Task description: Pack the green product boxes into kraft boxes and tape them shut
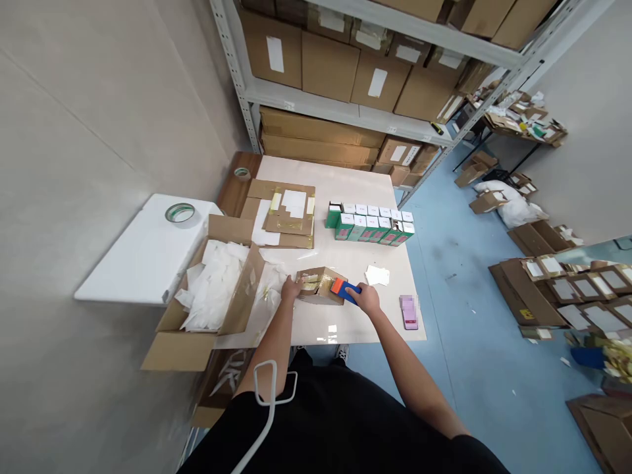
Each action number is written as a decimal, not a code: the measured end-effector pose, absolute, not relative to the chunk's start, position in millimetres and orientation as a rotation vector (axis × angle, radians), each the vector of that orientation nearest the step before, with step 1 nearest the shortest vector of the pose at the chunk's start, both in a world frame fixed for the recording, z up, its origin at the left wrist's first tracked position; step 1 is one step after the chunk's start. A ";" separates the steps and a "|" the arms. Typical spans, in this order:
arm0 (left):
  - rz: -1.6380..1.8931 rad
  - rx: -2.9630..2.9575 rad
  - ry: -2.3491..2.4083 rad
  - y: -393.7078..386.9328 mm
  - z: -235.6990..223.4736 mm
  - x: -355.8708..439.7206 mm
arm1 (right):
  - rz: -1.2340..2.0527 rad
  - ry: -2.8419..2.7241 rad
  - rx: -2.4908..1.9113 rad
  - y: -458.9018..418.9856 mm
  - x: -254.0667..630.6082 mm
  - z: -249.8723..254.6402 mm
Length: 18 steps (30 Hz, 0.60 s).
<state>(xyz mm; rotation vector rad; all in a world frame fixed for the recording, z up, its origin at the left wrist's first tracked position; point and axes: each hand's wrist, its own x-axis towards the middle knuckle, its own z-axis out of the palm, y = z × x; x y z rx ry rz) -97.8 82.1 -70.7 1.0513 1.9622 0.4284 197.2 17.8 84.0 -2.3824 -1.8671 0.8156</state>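
Observation:
A small cardboard box [316,296] with strips of tape lies in front of me on the table. At its left end, my left hand [291,288] grips the box. A blue scraper with an orange head [347,289] is in my right hand [366,298], the fingers closed round its handle. The orange end touches or hovers just over the taped right part of the box; I cannot tell which. To the right of the box lie some white cards [377,275]. Crumpled clear plastic [269,286] is beside my left hand.
Green-and-white cartons [372,227] stand in rows at the back right of the table [345,326]. Flattened cardboard [284,214] lies back left. An open carton of white paper [214,283] sits left, a purple phone-like item [409,312] right. Shelving [326,99] with boxes rises behind.

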 end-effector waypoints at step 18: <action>0.549 1.198 1.602 82.7 -3.1 -108.6 | 0.777 -2.051 -2.446 68.2 81.6 117.4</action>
